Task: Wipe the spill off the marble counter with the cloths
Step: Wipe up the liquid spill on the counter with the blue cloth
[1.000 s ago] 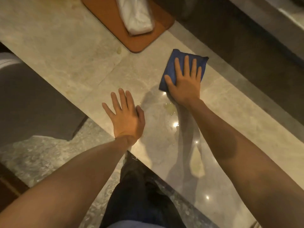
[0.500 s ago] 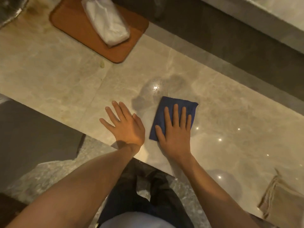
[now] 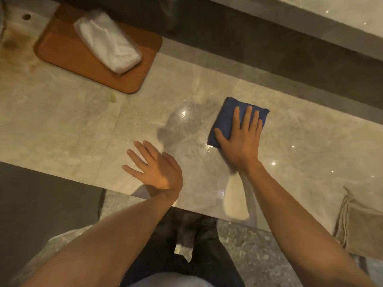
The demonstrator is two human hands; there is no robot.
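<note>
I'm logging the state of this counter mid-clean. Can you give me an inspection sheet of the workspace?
Surface: marble counter, glossy, a damp-looking dark patch left of the cloth.
Job's things: blue cloth folded flat; beige cloth at the near right edge.
Clutter: brown tray holding a white wrapped pack.
Hands: right hand pressed flat on the blue cloth; left hand flat on bare marble, empty.
Cables: nothing seen.
Surroundings: speckled floor below, dark ledge behind the counter.

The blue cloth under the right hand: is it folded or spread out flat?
Folded. The blue cloth forms a compact thick-edged rectangle under the flat right hand.
</note>
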